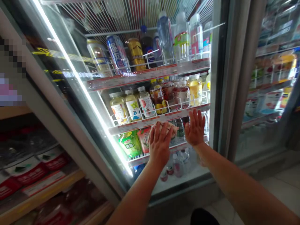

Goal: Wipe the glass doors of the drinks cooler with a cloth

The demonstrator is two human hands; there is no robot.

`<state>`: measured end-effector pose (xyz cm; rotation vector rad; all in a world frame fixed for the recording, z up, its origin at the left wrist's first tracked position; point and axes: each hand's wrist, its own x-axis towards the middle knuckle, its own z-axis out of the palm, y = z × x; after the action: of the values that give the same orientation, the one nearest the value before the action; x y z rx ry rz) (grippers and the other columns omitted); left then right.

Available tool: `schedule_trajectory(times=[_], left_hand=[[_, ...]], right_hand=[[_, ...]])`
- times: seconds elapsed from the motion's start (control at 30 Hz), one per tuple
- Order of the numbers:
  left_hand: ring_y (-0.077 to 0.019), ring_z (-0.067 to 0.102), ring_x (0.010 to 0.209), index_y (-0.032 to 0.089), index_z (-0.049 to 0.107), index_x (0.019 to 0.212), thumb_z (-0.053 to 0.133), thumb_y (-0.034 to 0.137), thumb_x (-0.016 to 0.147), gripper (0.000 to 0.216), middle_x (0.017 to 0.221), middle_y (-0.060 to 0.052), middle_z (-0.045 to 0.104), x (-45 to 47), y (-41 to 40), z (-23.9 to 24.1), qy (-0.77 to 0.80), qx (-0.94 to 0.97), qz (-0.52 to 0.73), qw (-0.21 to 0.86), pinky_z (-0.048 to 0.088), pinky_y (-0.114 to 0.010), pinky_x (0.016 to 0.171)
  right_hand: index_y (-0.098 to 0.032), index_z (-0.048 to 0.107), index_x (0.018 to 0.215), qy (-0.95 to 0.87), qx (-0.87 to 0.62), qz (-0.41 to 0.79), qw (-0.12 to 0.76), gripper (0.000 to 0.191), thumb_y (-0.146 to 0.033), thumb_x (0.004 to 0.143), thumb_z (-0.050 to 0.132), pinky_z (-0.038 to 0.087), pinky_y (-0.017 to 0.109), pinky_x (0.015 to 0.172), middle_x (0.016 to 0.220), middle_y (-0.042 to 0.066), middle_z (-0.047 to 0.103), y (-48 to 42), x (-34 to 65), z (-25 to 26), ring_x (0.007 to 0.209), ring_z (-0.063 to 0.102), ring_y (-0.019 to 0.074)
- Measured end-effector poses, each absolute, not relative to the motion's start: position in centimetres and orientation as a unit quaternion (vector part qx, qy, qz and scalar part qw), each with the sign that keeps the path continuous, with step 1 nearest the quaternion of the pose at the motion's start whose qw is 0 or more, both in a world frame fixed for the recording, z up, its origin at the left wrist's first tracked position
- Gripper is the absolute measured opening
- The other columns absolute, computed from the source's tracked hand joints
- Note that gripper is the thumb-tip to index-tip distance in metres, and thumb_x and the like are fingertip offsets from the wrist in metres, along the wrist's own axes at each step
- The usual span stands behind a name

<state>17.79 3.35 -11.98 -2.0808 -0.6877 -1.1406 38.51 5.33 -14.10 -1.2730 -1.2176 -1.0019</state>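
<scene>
Okay so the left hand (159, 142) here has its fingers clamped over a bunched-up pale cloth (173, 129), right up against the middle of the glass fridge door (185, 184). Right hand (196, 127) isn't gripping anything, just fingers up near the door's right edge, can't tell if it's actually touching. Behind the door: cans (117, 53), juice bottles (145, 103), a green pouch (129, 144).

The green pouch (129, 146) left of the left hand (161, 141) reads "青梅"; the amber bottle (157, 97) above that hand seems to show "冰". Other lettering is too blurred.
</scene>
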Motion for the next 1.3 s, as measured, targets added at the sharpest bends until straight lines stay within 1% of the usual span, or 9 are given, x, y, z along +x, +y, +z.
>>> schedule_trajectory(times=[0.17, 0.3, 0.5, 0.73, 0.8, 0.97, 1.13, 1.2, 1.3], left_hand=[[-0.0259, 0.017, 0.153, 0.026, 0.051, 0.142, 0.050, 0.013, 0.092, 0.052, 0.155, -0.002, 0.044, 18.8, 3.9, -9.7, -0.244, -0.804, -0.428, 0.333, 0.021, -0.049, 0.125], [-0.0253, 0.015, 0.154, 0.026, 0.048, 0.144, 0.049, 0.013, 0.093, 0.053, 0.156, -0.002, 0.042, 20.2, 3.8, -7.5, -0.256, -0.787, -0.452, 0.331, 0.023, -0.050, 0.125], [-0.0233, 0.020, 0.153, 0.029, 0.048, 0.144, 0.054, 0.016, 0.092, 0.054, 0.155, 0.001, 0.043, 21.7, 3.9, -7.9, -0.212, -0.819, -0.409, 0.344, 0.024, -0.049, 0.125], [-0.0269, 0.018, 0.153, 0.027, 0.047, 0.145, 0.044, 0.010, 0.094, 0.054, 0.157, -0.002, 0.040, 20.7, 4.6, -2.6, -0.252, -0.762, -0.478, 0.356, 0.022, -0.054, 0.124], [-0.0270, 0.018, 0.153, 0.027, 0.047, 0.145, 0.044, 0.009, 0.094, 0.055, 0.157, -0.002, 0.041, 20.2, 4.4, -3.1, -0.258, -0.758, -0.482, 0.357, 0.023, -0.053, 0.124], [-0.0246, 0.024, 0.151, 0.030, 0.045, 0.146, 0.049, 0.010, 0.092, 0.058, 0.155, 0.000, 0.044, 18.2, 4.4, -5.4, -0.221, -0.797, -0.418, 0.376, 0.024, -0.048, 0.124], [-0.0273, 0.021, 0.152, 0.029, 0.043, 0.148, 0.049, 0.009, 0.091, 0.060, 0.157, -0.005, 0.040, 15.0, 4.7, -3.8, -0.292, -0.736, -0.485, 0.372, 0.022, -0.053, 0.124], [-0.0279, 0.020, 0.152, 0.027, 0.043, 0.148, 0.048, 0.008, 0.092, 0.060, 0.156, -0.006, 0.042, 13.9, 4.6, -4.3, -0.301, -0.716, -0.503, 0.380, 0.023, -0.053, 0.123], [-0.0276, 0.020, 0.152, 0.028, 0.045, 0.147, 0.048, 0.007, 0.092, 0.059, 0.153, -0.006, 0.047, 12.4, 4.6, -5.9, -0.269, -0.737, -0.478, 0.395, 0.025, -0.051, 0.123]], right_hand=[[-0.018, 0.015, 0.159, -0.515, -0.528, -0.417, 0.532, 0.067, -0.024, 0.097, 0.040, 0.016, 0.053, 0.124, 0.161, 0.013, 0.032, 5.2, 38.4, -14.0, 0.154, 0.016, 0.0252], [-0.019, 0.016, 0.158, -0.513, -0.527, -0.419, 0.533, 0.066, -0.024, 0.097, 0.040, 0.017, 0.054, 0.123, 0.161, 0.013, 0.031, 5.1, 38.3, -14.0, 0.154, 0.016, 0.0258], [-0.019, 0.016, 0.159, -0.516, -0.522, -0.423, 0.531, 0.065, -0.026, 0.098, 0.040, 0.015, 0.051, 0.124, 0.161, 0.013, 0.032, 5.3, 38.4, -14.1, 0.154, 0.014, 0.0238], [-0.019, 0.016, 0.159, -0.512, -0.525, -0.420, 0.535, 0.066, -0.024, 0.097, 0.040, 0.018, 0.054, 0.123, 0.161, 0.014, 0.032, 5.2, 38.3, -14.1, 0.153, 0.018, 0.0264], [-0.019, 0.015, 0.159, -0.511, -0.529, -0.418, 0.533, 0.067, -0.025, 0.097, 0.039, 0.018, 0.054, 0.123, 0.161, 0.014, 0.032, 5.2, 38.4, -14.1, 0.153, 0.018, 0.0269], [-0.019, 0.015, 0.159, -0.511, -0.531, -0.425, 0.526, 0.066, -0.024, 0.097, 0.038, 0.021, 0.054, 0.122, 0.160, 0.014, 0.033, 5.3, 38.5, -14.2, 0.153, 0.018, 0.0270], [-0.019, 0.015, 0.159, -0.512, -0.526, -0.426, 0.530, 0.067, -0.025, 0.097, 0.039, 0.019, 0.054, 0.123, 0.162, 0.014, 0.030, 5.1, 38.5, -14.2, 0.153, 0.017, 0.0267], [-0.019, 0.015, 0.159, -0.512, -0.525, -0.426, 0.530, 0.067, -0.025, 0.097, 0.040, 0.019, 0.054, 0.122, 0.162, 0.014, 0.030, 5.2, 38.5, -14.2, 0.153, 0.018, 0.0274], [-0.019, 0.015, 0.159, -0.512, -0.528, -0.427, 0.526, 0.066, -0.026, 0.097, 0.039, 0.020, 0.055, 0.122, 0.161, 0.014, 0.031, 5.2, 38.6, -14.3, 0.153, 0.019, 0.0282]])
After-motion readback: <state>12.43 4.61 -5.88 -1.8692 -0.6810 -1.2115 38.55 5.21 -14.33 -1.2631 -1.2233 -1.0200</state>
